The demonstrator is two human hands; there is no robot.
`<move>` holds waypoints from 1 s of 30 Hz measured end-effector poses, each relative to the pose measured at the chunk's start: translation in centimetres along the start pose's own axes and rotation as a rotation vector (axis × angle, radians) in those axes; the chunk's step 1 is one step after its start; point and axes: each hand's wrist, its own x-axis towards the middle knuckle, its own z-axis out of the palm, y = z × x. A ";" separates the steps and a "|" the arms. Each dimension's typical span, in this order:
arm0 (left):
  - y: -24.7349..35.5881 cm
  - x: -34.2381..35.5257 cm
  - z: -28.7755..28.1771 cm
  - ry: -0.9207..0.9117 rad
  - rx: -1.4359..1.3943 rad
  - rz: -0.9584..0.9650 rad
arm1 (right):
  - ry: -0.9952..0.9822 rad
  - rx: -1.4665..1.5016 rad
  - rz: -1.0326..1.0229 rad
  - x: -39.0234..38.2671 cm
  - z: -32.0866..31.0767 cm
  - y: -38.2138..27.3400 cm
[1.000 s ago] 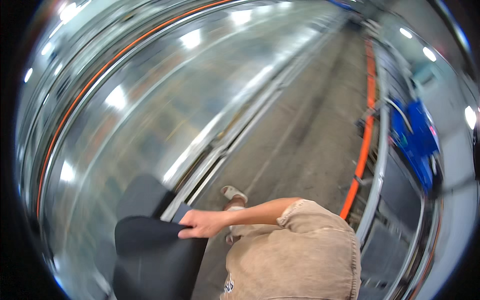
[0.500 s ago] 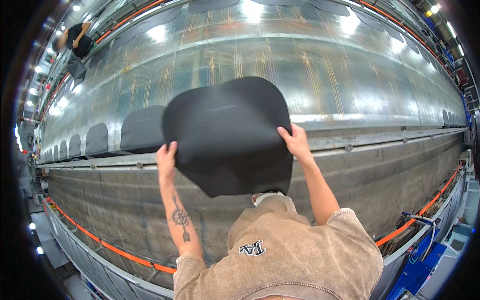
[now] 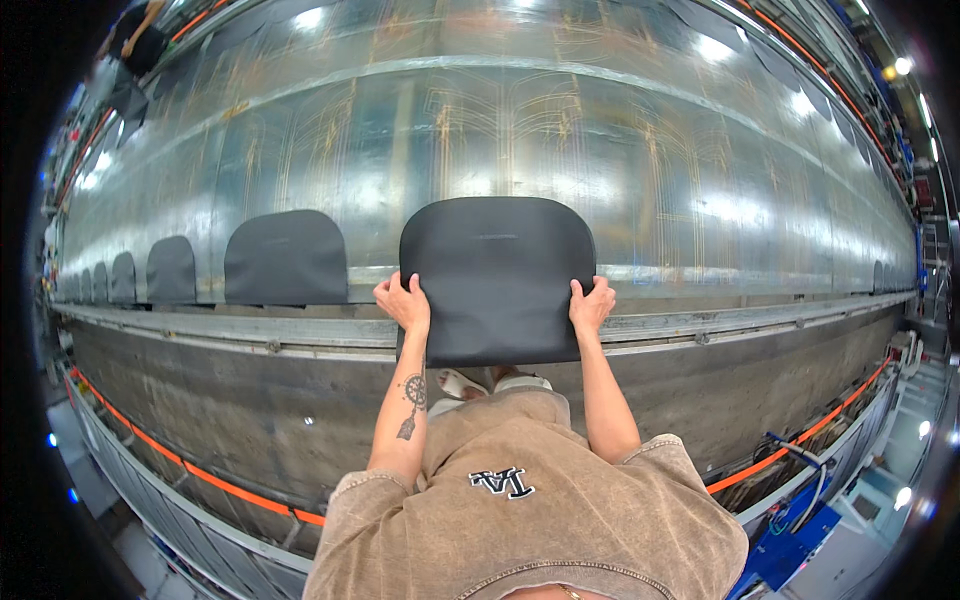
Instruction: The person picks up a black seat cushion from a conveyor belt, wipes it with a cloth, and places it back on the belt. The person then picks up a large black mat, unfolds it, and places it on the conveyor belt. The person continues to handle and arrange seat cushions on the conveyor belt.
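A black sheet with rounded top corners (image 3: 497,265) lies against the shiny metal table (image 3: 690,190), its lower part reaching over the near rail toward me. My left hand (image 3: 404,300) holds its left edge, fingers wrapped at the side. My right hand (image 3: 590,303) grips its right edge in the same way, a little lower than the top curve. To the left, several similar black sheets (image 3: 285,258) sit in a row along the table's near edge, and smaller-looking ones (image 3: 878,277) show at the far right.
A metal rail (image 3: 720,332) runs along the table's front, above a grey walkway (image 3: 200,385). Behind me are an orange strip (image 3: 235,490), railings and a blue machine (image 3: 790,545). Another person in dark clothes (image 3: 140,40) stands at the far side, top left, by dark sheets.
I have turned from looking along the walkway to facing the table. The black sheet, held in both hands, has moved down and right and now lies flatter beside the row.
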 end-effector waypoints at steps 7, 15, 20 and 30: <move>0.9 2.7 -1.3 -0.249 0.008 -0.161 | -0.427 0.060 -0.060 5.0 -1.8 1.9; -1.9 5.3 -3.6 -0.769 -0.734 -0.005 | -0.837 0.779 0.166 4.4 -4.2 2.7; -4.0 6.6 -3.4 -0.906 -0.608 0.019 | -0.674 0.710 -0.006 4.3 -4.2 2.0; -4.0 8.2 -26.3 -0.593 -0.810 0.144 | -0.303 0.563 -0.398 -13.8 -23.8 -20.2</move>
